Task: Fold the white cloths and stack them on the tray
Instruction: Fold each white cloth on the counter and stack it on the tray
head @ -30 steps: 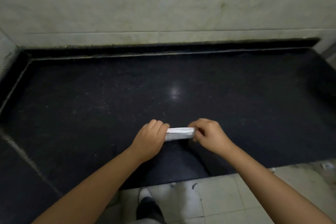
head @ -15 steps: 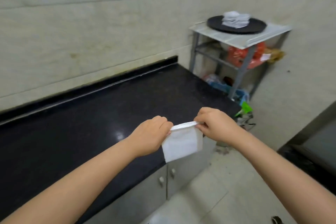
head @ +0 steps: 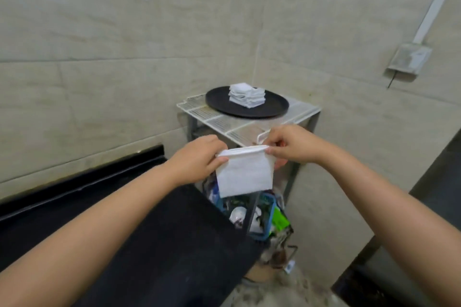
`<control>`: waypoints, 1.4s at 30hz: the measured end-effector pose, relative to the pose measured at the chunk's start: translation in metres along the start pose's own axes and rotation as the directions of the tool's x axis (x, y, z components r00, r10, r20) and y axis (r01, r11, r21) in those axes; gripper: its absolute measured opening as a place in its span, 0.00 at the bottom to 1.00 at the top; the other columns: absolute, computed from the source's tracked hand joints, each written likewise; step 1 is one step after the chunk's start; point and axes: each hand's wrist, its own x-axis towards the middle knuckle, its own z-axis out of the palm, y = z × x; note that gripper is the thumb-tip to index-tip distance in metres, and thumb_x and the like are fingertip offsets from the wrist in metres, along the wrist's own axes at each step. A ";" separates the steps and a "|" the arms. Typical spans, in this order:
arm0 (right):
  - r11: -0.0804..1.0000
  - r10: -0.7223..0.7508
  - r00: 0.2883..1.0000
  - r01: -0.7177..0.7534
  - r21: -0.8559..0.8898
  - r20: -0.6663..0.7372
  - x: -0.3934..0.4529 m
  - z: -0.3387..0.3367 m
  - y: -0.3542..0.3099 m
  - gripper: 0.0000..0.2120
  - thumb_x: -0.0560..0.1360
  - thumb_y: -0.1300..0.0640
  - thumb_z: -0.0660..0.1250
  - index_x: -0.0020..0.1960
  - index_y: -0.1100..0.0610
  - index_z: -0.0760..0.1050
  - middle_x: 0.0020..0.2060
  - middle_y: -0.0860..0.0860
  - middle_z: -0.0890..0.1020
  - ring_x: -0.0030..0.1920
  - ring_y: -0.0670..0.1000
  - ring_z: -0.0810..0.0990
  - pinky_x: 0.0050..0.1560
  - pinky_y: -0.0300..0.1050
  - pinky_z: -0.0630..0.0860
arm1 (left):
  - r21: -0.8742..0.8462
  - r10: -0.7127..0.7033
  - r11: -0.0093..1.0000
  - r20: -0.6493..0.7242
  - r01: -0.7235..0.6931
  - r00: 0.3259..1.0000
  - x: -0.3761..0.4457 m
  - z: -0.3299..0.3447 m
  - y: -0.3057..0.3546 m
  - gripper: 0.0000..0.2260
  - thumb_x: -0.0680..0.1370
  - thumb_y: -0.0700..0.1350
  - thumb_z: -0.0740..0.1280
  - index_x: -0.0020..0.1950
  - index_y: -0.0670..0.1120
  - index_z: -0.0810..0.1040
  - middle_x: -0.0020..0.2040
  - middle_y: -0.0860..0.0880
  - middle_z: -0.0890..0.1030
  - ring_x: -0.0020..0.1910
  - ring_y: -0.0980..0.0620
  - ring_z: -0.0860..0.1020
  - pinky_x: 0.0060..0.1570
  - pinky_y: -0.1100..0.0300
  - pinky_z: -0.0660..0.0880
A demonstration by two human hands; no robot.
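- Since half a second ago the view has swung further right: the round black tray (head: pixel 274 107), then far off at the upper right, now sits nearly straight ahead, and the black stone desk (head: pixel 124 244) has slid to the lower left. The cloth hangs between the hands much as it did then.
- The left hand (head: pixel 197 161) is closed on the left top corner of the small folded white cloth (head: pixel 245 173); the right hand (head: pixel 290 143) pinches the right top corner. The cloth hangs free in the air, in front of the white wire rack (head: pixel 249 127) and touching nothing else.
- Done so far: a neat stack of folded white cloths (head: pixel 246 95) already stands on the tray, which rests on top of the rack in the corner.
- This cloth looks folded to about the same size as the stacked ones, so its folding seems finished or nearly so.
- Left for this cloth: carrying it over to the tray and laying it squarely on the stack.
- No unfolded cloths show anywhere in view, so I cannot tell how many remain.
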 end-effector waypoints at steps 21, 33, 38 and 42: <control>0.838 0.012 0.941 0.174 0.517 -0.337 0.351 -0.070 0.273 0.08 0.72 0.67 0.64 0.48 0.64 0.80 0.39 0.59 0.81 0.37 0.45 0.79 0.47 0.34 0.75 | -0.139 -0.620 0.757 -0.462 0.639 0.634 0.385 0.007 -0.099 0.10 0.77 0.42 0.64 0.56 0.40 0.77 0.54 0.40 0.80 0.53 0.42 0.78 0.52 0.56 0.71; 0.913 -0.305 0.948 0.318 0.255 -0.092 0.403 0.015 0.349 0.11 0.70 0.67 0.61 0.47 0.64 0.81 0.47 0.60 0.83 0.49 0.58 0.79 0.40 0.42 0.66 | -0.009 -0.745 0.629 -0.293 0.778 0.599 0.413 0.109 -0.110 0.14 0.76 0.38 0.62 0.61 0.41 0.77 0.60 0.43 0.78 0.59 0.45 0.75 0.57 0.60 0.67; 0.881 -0.337 0.934 0.358 0.308 -0.123 0.400 0.019 0.359 0.09 0.70 0.66 0.63 0.45 0.64 0.81 0.44 0.59 0.83 0.44 0.55 0.78 0.35 0.41 0.66 | 0.011 -0.760 0.618 -0.248 0.786 0.601 0.418 0.104 -0.105 0.13 0.77 0.39 0.62 0.61 0.41 0.77 0.57 0.42 0.78 0.55 0.45 0.76 0.54 0.60 0.68; 0.878 -0.359 0.928 0.373 0.299 -0.102 0.392 0.030 0.363 0.09 0.70 0.66 0.61 0.42 0.64 0.81 0.42 0.58 0.82 0.42 0.54 0.77 0.39 0.40 0.65 | 0.039 -0.764 0.622 -0.190 0.782 0.617 0.410 0.109 -0.103 0.13 0.78 0.40 0.62 0.61 0.42 0.77 0.56 0.44 0.79 0.55 0.48 0.76 0.54 0.62 0.69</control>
